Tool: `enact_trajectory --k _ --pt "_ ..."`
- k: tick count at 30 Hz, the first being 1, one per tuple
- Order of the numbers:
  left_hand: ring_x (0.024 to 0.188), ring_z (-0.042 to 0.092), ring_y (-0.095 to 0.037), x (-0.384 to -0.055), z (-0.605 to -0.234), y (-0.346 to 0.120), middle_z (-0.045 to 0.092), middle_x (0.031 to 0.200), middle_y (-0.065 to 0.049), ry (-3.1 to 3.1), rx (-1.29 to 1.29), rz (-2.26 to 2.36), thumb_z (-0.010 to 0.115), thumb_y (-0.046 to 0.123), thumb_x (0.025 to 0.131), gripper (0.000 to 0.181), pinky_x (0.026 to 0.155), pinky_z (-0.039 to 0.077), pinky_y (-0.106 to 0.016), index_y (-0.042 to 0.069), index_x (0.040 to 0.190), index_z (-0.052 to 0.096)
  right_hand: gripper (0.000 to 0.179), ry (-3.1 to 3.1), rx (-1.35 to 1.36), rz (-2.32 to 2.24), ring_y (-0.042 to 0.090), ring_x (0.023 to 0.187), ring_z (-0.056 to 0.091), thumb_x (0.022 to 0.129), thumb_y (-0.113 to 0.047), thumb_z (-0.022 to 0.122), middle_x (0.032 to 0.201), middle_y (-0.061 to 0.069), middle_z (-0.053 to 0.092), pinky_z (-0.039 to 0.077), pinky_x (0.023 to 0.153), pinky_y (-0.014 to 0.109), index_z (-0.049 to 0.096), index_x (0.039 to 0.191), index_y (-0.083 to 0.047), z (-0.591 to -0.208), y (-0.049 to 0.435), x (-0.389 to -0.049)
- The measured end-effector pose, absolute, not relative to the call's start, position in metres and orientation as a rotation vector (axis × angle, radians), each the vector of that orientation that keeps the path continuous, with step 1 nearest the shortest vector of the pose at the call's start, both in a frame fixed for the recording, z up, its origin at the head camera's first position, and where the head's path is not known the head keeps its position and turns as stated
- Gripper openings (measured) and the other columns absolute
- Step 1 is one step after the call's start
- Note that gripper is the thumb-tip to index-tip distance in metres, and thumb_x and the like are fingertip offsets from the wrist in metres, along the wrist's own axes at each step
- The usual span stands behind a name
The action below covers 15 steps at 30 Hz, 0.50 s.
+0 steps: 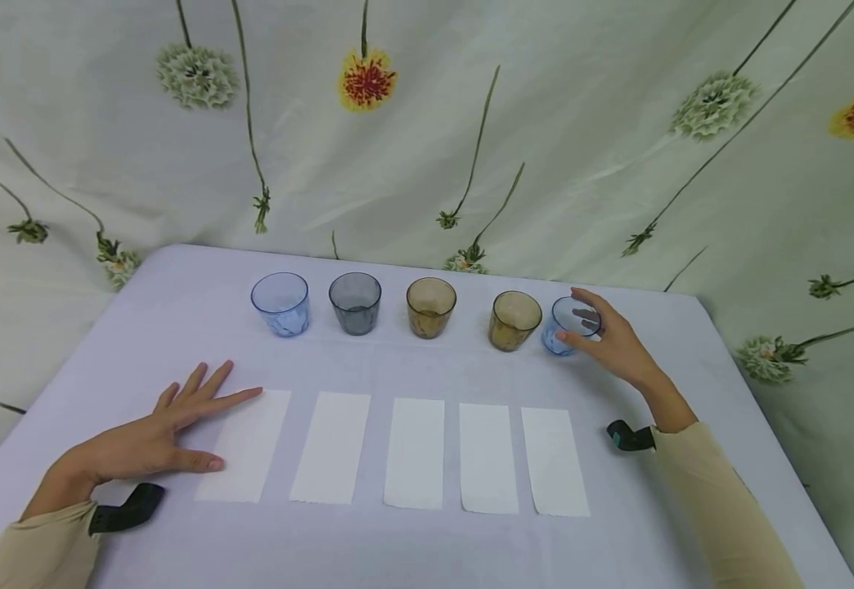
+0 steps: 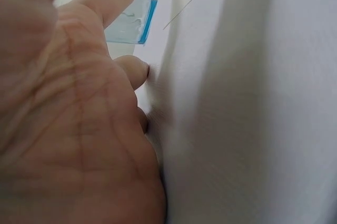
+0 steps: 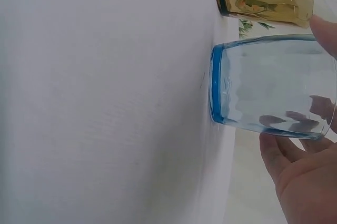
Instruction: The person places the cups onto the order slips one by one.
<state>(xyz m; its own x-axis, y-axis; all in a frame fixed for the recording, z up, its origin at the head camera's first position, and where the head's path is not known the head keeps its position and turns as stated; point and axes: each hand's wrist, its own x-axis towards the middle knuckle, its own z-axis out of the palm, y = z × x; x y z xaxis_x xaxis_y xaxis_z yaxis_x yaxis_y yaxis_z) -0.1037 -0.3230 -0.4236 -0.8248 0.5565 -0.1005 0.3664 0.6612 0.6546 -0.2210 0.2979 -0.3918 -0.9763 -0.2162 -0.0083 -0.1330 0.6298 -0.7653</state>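
At the right end of a row of glasses, my right hand [image 1: 616,342] holds a clear blue glass [image 1: 559,335]. The thumb lies on its near side and the fingers on its right and far side. In the right wrist view the blue glass [image 3: 268,87] shows its thick blue base at the tablecloth, with fingertips [image 3: 271,153] along one wall. My left hand [image 1: 169,433] is spread at the left of the table, holding nothing. Its index finger and thumb reach the leftmost white paper strip [image 1: 250,450]. Its palm [image 2: 84,113] fills much of the left wrist view.
Left of the held glass stand two amber glasses [image 1: 502,335] [image 1: 427,323], a grey glass [image 1: 356,319] and another blue glass [image 1: 289,319]. Several white paper strips [image 1: 414,454] lie side by side on the white tablecloth [image 1: 368,548]. A flowered cloth [image 1: 412,164] hangs behind.
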Motion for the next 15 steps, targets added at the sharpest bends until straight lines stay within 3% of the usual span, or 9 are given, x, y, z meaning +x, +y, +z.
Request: enact_trajectory --k 4,7,11,15 --pt "0.146 -0.031 -0.004 -0.1030 -0.4240 -0.3225 -0.005 0.168 -0.018 2.590 0.744 0.927 0.076 0.033 0.087 0.081 0.108 -0.030 -0.015 0.028 0.156 0.035 0.081 2.724 -0.275 -1.313 0.044 0.143 0.036 0.093 -0.033 0.073 0.159 0.020 0.034 0.032 0.113 0.064 0.028 0.158 -0.015 -0.3940 0.2979 -0.2214" --pt "0.149 -0.031 -0.015 -0.1027 -0.4237 -0.3226 -0.006 0.168 -0.019 2.586 0.740 0.931 0.076 0.033 0.086 0.081 0.109 -0.030 -0.017 0.029 0.156 0.036 0.080 2.723 -0.275 -1.336 0.042 0.144 0.037 0.092 -0.030 0.074 0.160 0.018 0.033 0.032 0.114 0.062 0.030 0.157 -0.015 -0.3949 0.2968 -0.2215" --pt "0.149 -0.029 -0.037 -0.1033 -0.4229 -0.3227 -0.007 0.168 -0.020 2.555 0.700 0.961 0.077 0.034 0.085 0.081 0.114 -0.031 -0.037 0.029 0.156 0.037 0.079 2.736 -0.293 -1.346 0.042 0.143 0.038 0.092 -0.026 0.075 0.160 0.018 0.033 0.033 0.113 0.061 0.031 0.156 -0.011 -0.3939 0.2948 -0.2208" --pt "0.148 -0.029 -0.044 -0.1041 -0.4221 -0.3220 -0.010 0.168 -0.019 2.529 0.649 0.974 0.078 0.037 0.084 0.082 0.111 -0.032 -0.054 0.030 0.155 0.037 0.079 2.760 -0.294 -1.339 0.044 0.141 0.039 0.091 -0.025 0.076 0.159 0.019 0.035 0.034 0.112 0.061 0.033 0.156 -0.010 -0.3909 0.2932 -0.2186"
